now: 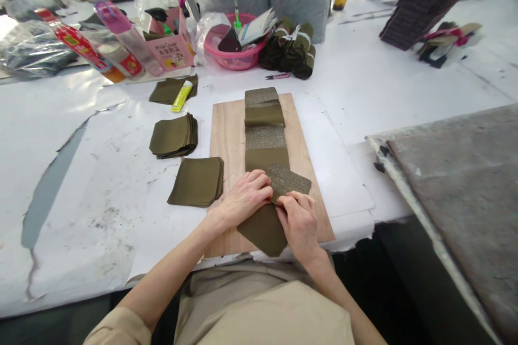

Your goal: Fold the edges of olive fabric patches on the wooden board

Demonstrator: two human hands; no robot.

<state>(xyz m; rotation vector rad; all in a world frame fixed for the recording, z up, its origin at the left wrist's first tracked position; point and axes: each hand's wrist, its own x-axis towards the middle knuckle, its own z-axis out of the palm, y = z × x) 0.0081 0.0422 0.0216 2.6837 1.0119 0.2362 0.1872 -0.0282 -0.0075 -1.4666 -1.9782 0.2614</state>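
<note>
A wooden board lies on the white table with a row of overlapping olive fabric pieces running down its middle. The nearest olive piece lies at the board's front edge, with its upper part folded back to show a paler, textured underside. My left hand presses down on the fold, fingers curled together. My right hand rests on the same piece just right of the left, its fingertips pinched at the fold's edge.
Two stacks of olive squares sit left of the board, with a third under a yellow glue tube. Behind are a pink basin, a pink box, rolled dark fabric and small snips. A grey padded surface lies right.
</note>
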